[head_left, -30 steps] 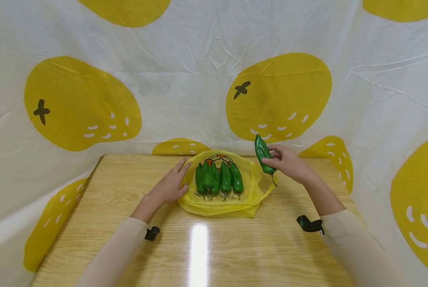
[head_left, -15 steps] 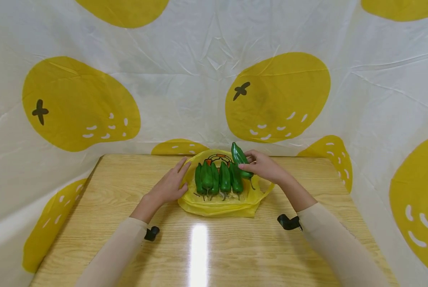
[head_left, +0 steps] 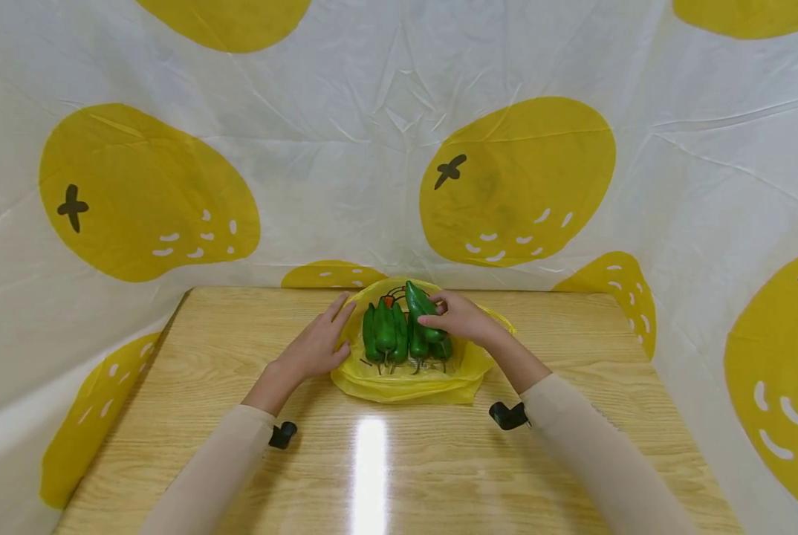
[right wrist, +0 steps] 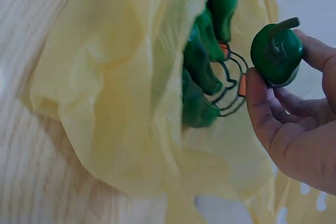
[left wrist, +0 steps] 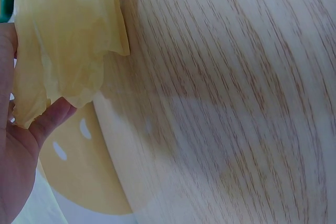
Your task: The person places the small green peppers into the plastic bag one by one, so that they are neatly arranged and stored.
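My right hand pinches a long green chili pepper between thumb and fingers, tip up and away, over a yellow plastic bag. In the right wrist view the held pepper shows its stem end toward the camera. Several similar green peppers lie side by side on the bag, tips pointing away, partly covered by the held one. My left hand rests at the bag's left edge with fingers extended. In the left wrist view its thumb lies against the bag; the other fingers are largely hidden.
The bag lies near the back of a wooden table. Behind and beside the table hangs a white cloth with large yellow fruit prints. Black camera mounts stick out at both wrists.
My right hand has carried the pepper leftward and lower, from beyond the bag's right side to over the peppers in it. The left hand has stayed in place.
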`<action>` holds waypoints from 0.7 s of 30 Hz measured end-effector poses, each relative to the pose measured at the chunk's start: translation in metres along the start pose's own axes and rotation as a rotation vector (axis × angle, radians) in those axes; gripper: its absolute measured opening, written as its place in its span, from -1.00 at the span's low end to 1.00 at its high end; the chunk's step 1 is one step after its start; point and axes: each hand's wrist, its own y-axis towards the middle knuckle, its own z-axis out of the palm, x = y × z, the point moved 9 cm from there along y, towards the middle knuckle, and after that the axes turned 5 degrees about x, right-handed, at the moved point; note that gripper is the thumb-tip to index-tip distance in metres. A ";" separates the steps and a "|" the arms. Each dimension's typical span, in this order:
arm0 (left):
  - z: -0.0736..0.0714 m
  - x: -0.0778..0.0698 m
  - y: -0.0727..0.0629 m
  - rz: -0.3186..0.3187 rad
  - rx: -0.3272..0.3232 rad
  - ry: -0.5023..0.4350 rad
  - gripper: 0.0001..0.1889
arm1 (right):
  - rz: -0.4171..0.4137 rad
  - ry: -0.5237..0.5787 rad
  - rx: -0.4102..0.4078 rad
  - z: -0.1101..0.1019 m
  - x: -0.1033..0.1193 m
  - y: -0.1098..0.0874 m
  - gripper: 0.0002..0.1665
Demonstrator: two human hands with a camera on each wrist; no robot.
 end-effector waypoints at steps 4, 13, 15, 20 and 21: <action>0.000 0.001 0.000 -0.004 0.003 -0.003 -0.15 | 0.028 0.018 0.009 0.010 -0.003 0.007 -0.19; -0.001 0.000 0.000 0.002 0.000 0.004 -0.16 | 0.057 -0.016 -0.018 0.023 -0.009 0.017 -0.13; -0.001 0.000 0.000 0.005 -0.002 0.006 -0.16 | 0.069 -0.015 -0.021 0.025 -0.011 0.019 -0.12; 0.001 -0.001 0.001 0.007 0.005 0.009 -0.16 | 0.089 -0.054 -0.053 0.029 -0.012 0.022 -0.11; 0.002 0.000 0.002 0.006 0.006 0.010 -0.16 | 0.092 -0.065 -0.061 0.029 -0.012 0.022 -0.11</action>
